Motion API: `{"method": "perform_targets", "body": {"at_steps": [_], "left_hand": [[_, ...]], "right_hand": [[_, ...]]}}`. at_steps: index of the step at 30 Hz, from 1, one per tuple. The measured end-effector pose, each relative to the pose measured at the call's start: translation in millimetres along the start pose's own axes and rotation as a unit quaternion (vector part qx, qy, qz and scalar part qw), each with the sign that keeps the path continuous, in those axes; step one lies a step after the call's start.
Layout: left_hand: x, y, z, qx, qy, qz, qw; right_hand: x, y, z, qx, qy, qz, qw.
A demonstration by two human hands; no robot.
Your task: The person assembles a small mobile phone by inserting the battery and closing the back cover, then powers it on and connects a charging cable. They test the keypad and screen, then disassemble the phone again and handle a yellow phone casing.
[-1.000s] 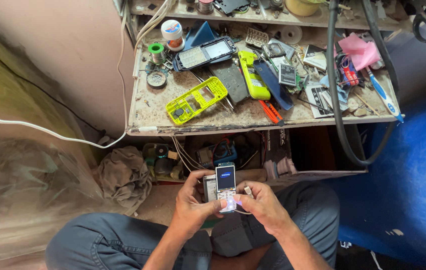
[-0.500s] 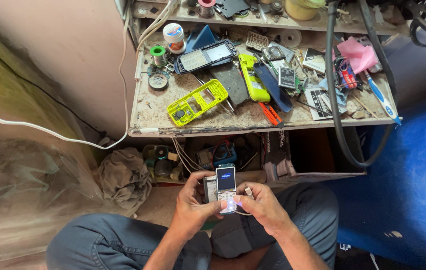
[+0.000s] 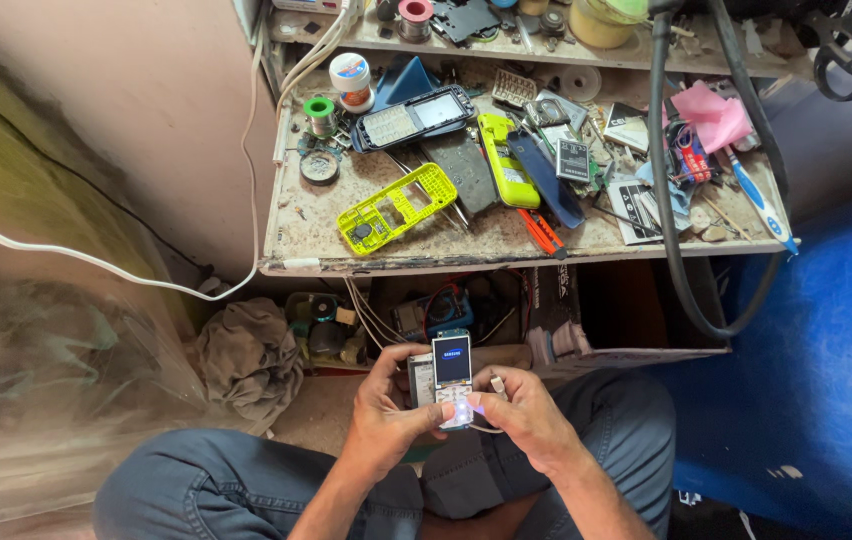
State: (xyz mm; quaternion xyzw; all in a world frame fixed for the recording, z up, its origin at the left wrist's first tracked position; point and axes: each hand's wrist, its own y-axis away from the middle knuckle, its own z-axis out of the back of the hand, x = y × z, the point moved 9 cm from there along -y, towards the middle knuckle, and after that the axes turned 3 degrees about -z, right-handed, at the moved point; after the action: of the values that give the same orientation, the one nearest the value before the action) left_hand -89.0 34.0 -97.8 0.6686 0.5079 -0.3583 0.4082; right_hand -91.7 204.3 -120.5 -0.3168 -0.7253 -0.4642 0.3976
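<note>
I hold a small bare mobile phone (image 3: 452,372) upright over my lap with both hands. Its screen is lit blue and its keypad area glows white. My left hand (image 3: 387,410) wraps the phone's left side, thumb near the lit keypad, with a grey cover piece (image 3: 420,378) tucked behind the phone. My right hand (image 3: 520,413) grips the lower right side, thumb pressing at the keypad, and a thin wire with a small plug (image 3: 497,384) runs by its fingers.
A worn workbench (image 3: 466,245) in front carries a yellow phone frame (image 3: 395,208), a yellow phone (image 3: 506,159), a dark phone housing (image 3: 413,117), batteries, a toothbrush (image 3: 758,200) and solder spools. A black hose (image 3: 673,210) hangs right. A rag (image 3: 249,354) lies below left.
The phone and both hands stay in the same place; the view has shifted slightly. The screen remains lit.
</note>
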Motion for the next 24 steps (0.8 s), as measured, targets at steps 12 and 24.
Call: {"method": "perform_targets", "body": {"at_steps": [12,24], "left_hand": [[-1.7,0.5,-1.6,0.006,0.010,-0.008,1.000],[-0.3,0.9,-0.5,-0.001,-0.001,0.001,1.000]], "right_hand": [[1.9,1.3,-1.1,0.000,0.000,-0.002,1.000],[2.1,-0.3,0.4,0.005,0.023,0.013,1.000]]}}
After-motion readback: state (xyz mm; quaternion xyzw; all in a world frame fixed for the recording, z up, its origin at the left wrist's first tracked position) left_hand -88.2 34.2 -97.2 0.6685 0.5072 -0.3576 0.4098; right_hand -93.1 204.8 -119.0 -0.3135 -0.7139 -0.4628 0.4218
